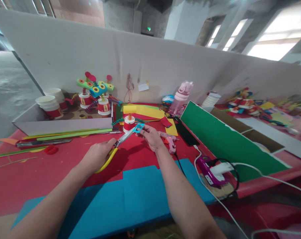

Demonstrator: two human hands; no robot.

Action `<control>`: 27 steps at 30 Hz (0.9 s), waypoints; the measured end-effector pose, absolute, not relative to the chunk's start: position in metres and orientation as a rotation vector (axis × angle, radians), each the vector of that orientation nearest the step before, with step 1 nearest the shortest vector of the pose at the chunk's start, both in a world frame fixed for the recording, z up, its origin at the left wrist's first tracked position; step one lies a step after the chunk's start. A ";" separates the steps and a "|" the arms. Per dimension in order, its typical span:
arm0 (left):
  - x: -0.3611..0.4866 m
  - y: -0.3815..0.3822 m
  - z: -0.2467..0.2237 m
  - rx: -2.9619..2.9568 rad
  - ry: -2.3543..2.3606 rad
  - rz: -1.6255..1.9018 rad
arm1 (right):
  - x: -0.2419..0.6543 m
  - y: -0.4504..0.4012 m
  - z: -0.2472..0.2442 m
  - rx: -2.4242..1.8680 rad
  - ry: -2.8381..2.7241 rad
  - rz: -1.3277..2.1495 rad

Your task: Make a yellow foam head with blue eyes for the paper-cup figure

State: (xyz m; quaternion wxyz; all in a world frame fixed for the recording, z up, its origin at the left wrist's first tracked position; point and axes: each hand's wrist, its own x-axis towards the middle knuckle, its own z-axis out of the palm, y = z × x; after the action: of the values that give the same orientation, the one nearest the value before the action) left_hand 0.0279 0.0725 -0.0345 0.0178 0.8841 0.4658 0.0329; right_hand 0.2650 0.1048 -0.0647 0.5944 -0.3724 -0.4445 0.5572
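The left hand [98, 154] is gripping yellow-handled metal scissors [125, 136] with their tips at a small, holed blue paper piece [142, 125], which the right hand [151, 137] is pinching above the red table [138, 156]; its cutting is apparently not yet done. Toward the table's far edge, a red-and-white paper-cup figure [129, 124] is already carrying green pleated arms [118, 121] and a yellow paper roll [129, 109], but is showing no eyes, unlike the blue-headed cup figure [103, 105] standing near the far left corner.

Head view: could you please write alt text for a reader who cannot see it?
A left hand holds scissors, blades at a small blue piece in the right hand, over a red table. Behind stands a cup figure; farther left, more figures stand in a box, and a glue gun lies to the right.
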 end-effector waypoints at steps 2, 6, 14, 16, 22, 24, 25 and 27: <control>0.028 0.072 -0.034 2.748 1.446 0.101 | 0.265 0.104 -0.064 -0.872 -1.050 1.285; 0.029 0.072 -0.034 2.738 1.460 0.105 | 0.264 0.103 -0.063 -0.884 -1.071 1.276; 0.028 0.073 -0.038 2.741 1.441 0.121 | 0.261 0.101 -0.061 -0.869 -1.073 1.288; 0.028 0.073 -0.038 2.727 1.438 0.116 | 0.261 0.101 -0.061 -0.880 -1.069 1.289; 0.029 0.072 -0.037 2.713 1.431 0.114 | 0.263 0.103 -0.064 -0.903 -1.050 1.284; 0.029 0.071 -0.036 2.711 1.420 0.116 | 0.263 0.104 -0.063 -0.896 -1.050 1.287; 0.029 0.071 -0.035 2.710 1.416 0.121 | 0.264 0.104 -0.063 -0.887 -1.049 1.290; 0.029 0.070 -0.034 2.703 1.414 0.130 | 0.264 0.104 -0.062 -0.869 -1.041 1.299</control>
State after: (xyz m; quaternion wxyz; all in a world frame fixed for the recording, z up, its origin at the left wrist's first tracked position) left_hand 0.0294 0.0703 -0.0341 0.0443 0.8844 0.4626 0.0426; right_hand 0.2640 0.1035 -0.0622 0.5907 -0.3733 -0.4475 0.5581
